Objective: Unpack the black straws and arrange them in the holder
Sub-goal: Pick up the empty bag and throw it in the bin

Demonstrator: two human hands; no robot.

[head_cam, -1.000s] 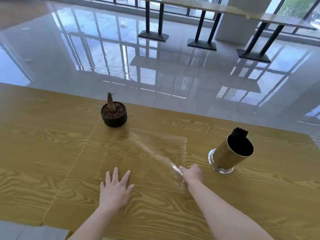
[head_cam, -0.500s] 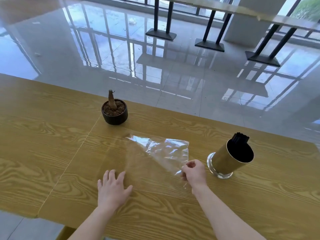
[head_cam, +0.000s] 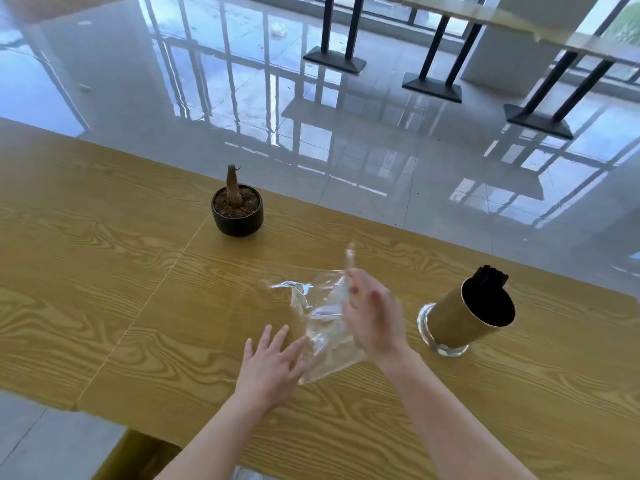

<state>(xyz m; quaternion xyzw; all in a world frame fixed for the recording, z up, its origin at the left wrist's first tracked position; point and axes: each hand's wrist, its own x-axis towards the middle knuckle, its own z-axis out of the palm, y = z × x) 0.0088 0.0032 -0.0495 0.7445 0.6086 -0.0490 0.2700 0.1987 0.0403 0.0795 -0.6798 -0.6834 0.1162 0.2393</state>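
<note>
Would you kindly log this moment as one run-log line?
straws: in holder | right hand: lifting clear wrapper | left hand: open, flat on table

Two hands, one clear wrapper, one gold holder, one plant pot

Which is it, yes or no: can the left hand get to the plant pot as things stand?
Probably yes. The left hand lies open on the table, and only bare wood shows between it and the plant pot; the plastic wrapper is off to its right.
</note>
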